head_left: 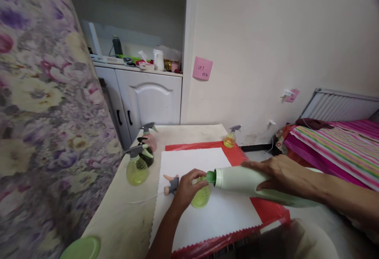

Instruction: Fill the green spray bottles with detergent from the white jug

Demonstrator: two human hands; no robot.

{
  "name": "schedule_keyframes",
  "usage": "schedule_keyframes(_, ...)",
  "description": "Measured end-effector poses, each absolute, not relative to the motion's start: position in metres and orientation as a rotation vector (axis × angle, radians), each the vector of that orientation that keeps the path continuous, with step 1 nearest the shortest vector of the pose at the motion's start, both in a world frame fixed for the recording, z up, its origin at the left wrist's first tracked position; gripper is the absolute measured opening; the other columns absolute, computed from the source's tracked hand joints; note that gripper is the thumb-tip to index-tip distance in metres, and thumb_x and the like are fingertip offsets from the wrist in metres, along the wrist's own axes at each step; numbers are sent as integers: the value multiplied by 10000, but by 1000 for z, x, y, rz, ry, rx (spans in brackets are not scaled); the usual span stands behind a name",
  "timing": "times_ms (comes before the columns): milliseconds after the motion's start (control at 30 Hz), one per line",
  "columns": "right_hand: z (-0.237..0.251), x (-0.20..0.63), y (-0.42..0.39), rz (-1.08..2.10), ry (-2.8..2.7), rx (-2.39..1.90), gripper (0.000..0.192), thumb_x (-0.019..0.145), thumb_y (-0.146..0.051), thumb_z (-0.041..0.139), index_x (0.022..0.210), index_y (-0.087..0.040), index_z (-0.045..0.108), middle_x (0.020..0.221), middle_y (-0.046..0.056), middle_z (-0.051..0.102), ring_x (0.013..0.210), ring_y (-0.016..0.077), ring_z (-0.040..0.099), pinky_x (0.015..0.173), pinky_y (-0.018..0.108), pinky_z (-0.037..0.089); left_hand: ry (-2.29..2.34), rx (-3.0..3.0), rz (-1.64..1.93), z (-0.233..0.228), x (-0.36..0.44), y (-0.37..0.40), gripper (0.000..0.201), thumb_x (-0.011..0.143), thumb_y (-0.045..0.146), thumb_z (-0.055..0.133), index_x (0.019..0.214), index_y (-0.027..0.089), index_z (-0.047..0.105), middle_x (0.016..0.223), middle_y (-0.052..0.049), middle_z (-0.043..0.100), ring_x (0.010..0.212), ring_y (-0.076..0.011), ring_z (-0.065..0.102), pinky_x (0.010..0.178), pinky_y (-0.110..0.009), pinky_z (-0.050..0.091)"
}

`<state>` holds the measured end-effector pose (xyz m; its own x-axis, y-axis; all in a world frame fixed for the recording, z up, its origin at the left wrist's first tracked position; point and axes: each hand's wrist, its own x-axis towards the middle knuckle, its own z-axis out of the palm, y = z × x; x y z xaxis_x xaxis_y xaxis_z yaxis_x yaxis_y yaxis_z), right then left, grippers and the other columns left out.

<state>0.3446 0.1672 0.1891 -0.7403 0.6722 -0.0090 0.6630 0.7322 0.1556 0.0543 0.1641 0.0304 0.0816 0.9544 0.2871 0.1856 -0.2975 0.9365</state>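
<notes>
My left hand is wrapped round the neck of a yellow-green spray bottle, which has its sprayer off and stands on the white sheet. With my right hand I grip a large pale green bottle, tilted nearly flat with its mouth to the left. Its green spout meets the top of the spray bottle by my left fingers. Whether liquid runs between them cannot be made out. Left of my left hand, a grey and peach sprayer head lies on the sheet, its thin tube pointing left.
Several spray bottles stand on the table: a yellow-green one, a dark one and a pink one at left, a small yellow one at back right. A green round lid lies front left. A floral curtain hangs at left.
</notes>
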Motion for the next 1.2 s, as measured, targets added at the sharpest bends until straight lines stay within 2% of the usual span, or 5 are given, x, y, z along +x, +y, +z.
schedule_keyframes(467,149,363,166,21,2861,1263,585,881,-529,536,1404,-307,394,799,53,719,696,268,679,582,306,370,1232,1625,1267,34,53,161,124,756,247,641,868,223,689,914,-12,686,908,-201,620,878,-330,441)
schedule_keyframes(833,134,367,166,-206,2859,1420,589,850,-592,536,1374,-335,456,783,53,718,686,259,660,594,301,396,1306,1664,1274,33,55,161,143,772,221,615,892,228,693,992,-31,689,980,-215,622,945,-361,437)
schedule_keyframes(1000,139,379,174,-580,2938,1571,582,812,-545,616,1346,-348,495,908,39,729,753,244,654,646,301,460,1291,1686,1268,29,54,158,190,793,225,591,946,234,703,1030,-48,688,1026,-224,614,970,-375,429)
schedule_keyframes(1100,140,383,186,-984,2970,1820,606,796,-499,642,1353,-325,478,994,25,705,609,166,599,538,262,464,1287,1676,1282,26,53,158,210,795,232,589,969,239,707,1046,-53,693,1032,-232,615,974,-388,434)
schedule_keyframes(1200,128,378,206,-1276,2976,2163,607,738,-460,703,1288,-275,529,851,-10,670,476,107,482,424,230,404,1288,1660,1303,22,51,159,219,792,247,596,980,237,708,1044,-59,698,1041,-241,615,972,-395,441)
